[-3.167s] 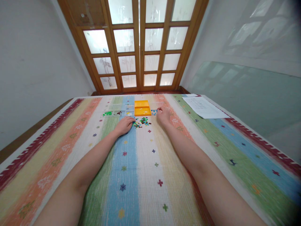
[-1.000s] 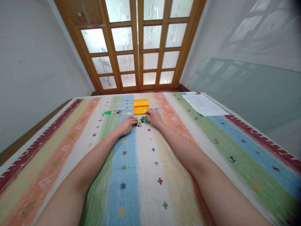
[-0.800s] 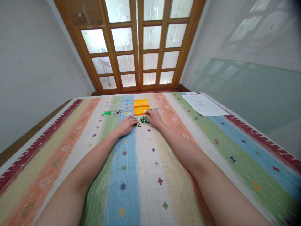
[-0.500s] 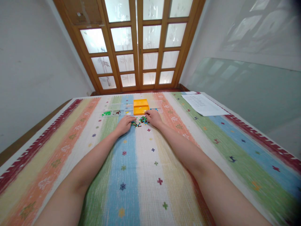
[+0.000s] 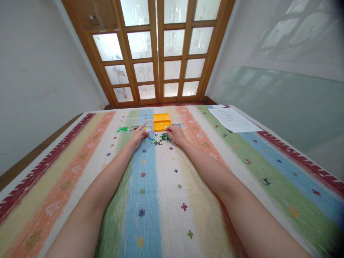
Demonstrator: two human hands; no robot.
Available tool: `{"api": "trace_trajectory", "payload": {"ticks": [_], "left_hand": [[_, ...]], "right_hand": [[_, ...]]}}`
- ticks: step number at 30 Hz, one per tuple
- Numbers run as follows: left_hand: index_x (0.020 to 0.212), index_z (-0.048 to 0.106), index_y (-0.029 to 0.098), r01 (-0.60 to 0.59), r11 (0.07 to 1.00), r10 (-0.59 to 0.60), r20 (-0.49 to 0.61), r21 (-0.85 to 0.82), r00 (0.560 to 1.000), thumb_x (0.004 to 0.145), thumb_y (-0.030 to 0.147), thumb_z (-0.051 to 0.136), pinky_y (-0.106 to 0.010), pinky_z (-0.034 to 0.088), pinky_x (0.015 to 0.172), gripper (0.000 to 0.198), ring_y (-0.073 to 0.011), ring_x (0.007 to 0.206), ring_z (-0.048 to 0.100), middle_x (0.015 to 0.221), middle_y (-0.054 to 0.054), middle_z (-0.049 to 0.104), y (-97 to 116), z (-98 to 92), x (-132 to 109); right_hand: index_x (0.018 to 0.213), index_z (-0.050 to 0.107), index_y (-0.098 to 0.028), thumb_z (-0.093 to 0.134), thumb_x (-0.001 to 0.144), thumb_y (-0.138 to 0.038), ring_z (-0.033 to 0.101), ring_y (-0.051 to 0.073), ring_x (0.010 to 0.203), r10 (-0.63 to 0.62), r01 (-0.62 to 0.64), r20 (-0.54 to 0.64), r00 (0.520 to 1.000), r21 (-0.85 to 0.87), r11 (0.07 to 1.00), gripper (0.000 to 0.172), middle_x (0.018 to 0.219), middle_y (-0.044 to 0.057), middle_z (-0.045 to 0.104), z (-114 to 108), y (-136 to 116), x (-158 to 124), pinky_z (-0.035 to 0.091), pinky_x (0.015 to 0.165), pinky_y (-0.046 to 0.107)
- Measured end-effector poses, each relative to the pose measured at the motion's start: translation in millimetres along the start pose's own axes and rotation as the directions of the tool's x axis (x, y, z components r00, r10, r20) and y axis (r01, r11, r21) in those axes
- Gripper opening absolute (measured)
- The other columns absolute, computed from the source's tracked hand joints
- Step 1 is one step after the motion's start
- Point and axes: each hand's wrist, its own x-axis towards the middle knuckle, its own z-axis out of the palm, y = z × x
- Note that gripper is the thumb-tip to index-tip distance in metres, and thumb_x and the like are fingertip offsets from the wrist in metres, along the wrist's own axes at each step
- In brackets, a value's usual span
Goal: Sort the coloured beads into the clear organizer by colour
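Observation:
A pile of tiny coloured pieces (image 5: 164, 137), mixed green, blue, brown and yellow, lies on the striped tablecloth between my hands. My left hand (image 5: 139, 136) is at the near edge of a clear compartment box (image 5: 126, 123), fingers stretched out and apart beside the yellow pieces (image 5: 146, 128). Green pieces (image 5: 123, 129) and brown pieces (image 5: 135, 128) sit in other compartments of that box. My right hand (image 5: 176, 135) rests at the right edge of the pile with its fingers closed together; anything between the fingertips is too small to make out. Just beyond it stands an open orange box (image 5: 162, 126).
A second clear tray (image 5: 179, 118) with some blue pieces lies right of the orange box, partly behind my right hand. Printed paper sheets (image 5: 232, 120) lie at the back right. A glass panel (image 5: 282, 96) leans along the right wall, and wooden doors (image 5: 158, 61) stand behind the table.
My left hand has moved left and away from the pile to the clear box, and its fingers have spread. My right hand has stayed by the pile.

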Motion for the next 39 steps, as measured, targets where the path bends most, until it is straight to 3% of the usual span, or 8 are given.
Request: {"api": "trace_trajectory", "payload": {"ticks": [4,9,11,14,18,24,32,39], "left_hand": [[0.159,0.041,0.016,0.009,1.0,-0.009,0.027,0.017,1.0,0.083,0.019,0.06,-0.03,0.057,0.086,0.079,-0.0124,0.073,0.069,0.077,0.0,0.071,-2,-4.6,0],[0.143,0.06,0.02,-0.062,0.996,0.064,-0.029,0.059,0.998,0.078,0.015,0.058,-0.028,0.057,0.083,0.065,-0.0089,0.073,0.066,0.127,-0.008,0.071,-3,-6.1,-3],[0.136,0.065,0.02,-0.103,0.986,0.11,-0.045,0.129,0.993,0.078,0.016,0.057,-0.028,0.057,0.081,0.059,-0.0095,0.072,0.065,0.133,-0.008,0.069,-4,-6.9,-4],[0.126,0.07,0.018,-0.19,0.93,0.21,-0.031,0.315,0.977,0.081,0.017,0.054,-0.031,0.056,0.082,0.048,-0.0129,0.075,0.065,0.123,-0.007,0.073,-5,-9.2,-6],[0.118,0.073,0.019,-0.293,0.792,0.322,0.043,0.536,0.946,0.085,0.018,0.052,-0.036,0.055,0.09,0.04,-0.0168,0.079,0.067,0.108,-0.006,0.075,-9,-11.8,-8],[0.119,0.073,0.018,-0.364,0.687,0.382,0.115,0.628,0.917,0.091,0.019,0.049,-0.038,0.054,0.096,0.037,-0.0172,0.08,0.067,0.102,-0.005,0.074,-15,-13.4,-5],[0.118,0.074,0.017,-0.395,0.643,0.398,0.153,0.656,0.904,0.091,0.016,0.047,-0.039,0.053,0.1,0.038,-0.0188,0.089,0.068,0.109,-0.007,0.074,-13,-11.7,-9],[0.116,0.074,0.022,-0.485,0.518,0.439,0.268,0.704,0.858,0.091,0.016,0.049,-0.043,0.047,0.112,0.036,-0.0227,0.119,0.064,0.123,-0.006,0.073,-7,-10.0,-16]], "right_hand": [[0.097,0.077,-0.021,0.057,0.095,-0.019,0.064,0.023,0.092,-0.008,0.008,0.016,1.0,-0.022,1.0,0.021,0.097,0.007,0.077,-3,-2,-1,0.042,0.085,0.033],[0.105,0.076,-0.022,0.056,0.1,-0.025,0.061,0.027,0.105,-0.168,0.173,0.082,0.982,-0.062,0.983,0.021,0.104,0.01,0.075,-8,-23,-3,0.04,0.097,0.04],[0.111,0.076,-0.024,0.056,0.101,-0.028,0.059,0.027,0.111,-0.241,0.246,0.119,0.963,-0.029,0.969,0.023,0.11,0.01,0.074,-6,-36,-5,0.039,0.1,0.041],[0.122,0.074,-0.026,0.057,0.103,-0.035,0.058,0.027,0.119,-0.357,0.357,0.191,0.914,0.037,0.933,0.027,0.123,0.009,0.071,-1,-53,-9,0.038,0.107,0.043],[0.135,0.069,-0.027,0.057,0.104,-0.037,0.053,0.028,0.134,-0.414,0.404,0.248,0.876,0.093,0.91,0.034,0.139,0.009,0.066,7,-62,-13,0.037,0.114,0.047],[0.136,0.069,-0.028,0.051,0.107,-0.036,0.047,0.026,0.143,-0.434,0.425,0.302,0.848,0.101,0.9,0.035,0.144,0.007,0.064,13,-63,-14,0.034,0.119,0.048],[0.131,0.072,-0.024,0.046,0.108,-0.032,0.054,0.025,0.136,-0.438,0.425,0.234,0.868,0.109,0.899,0.035,0.135,0.009,0.069,15,-59,-12,0.036,0.117,0.046],[0.125,0.074,-0.02,0.039,0.109,-0.033,0.06,0.025,0.126,-0.161,0.163,-0.039,0.986,0.076,0.984,0.041,0.133,0.011,0.069,5,-20,2,0.042,0.111,0.041]]}}
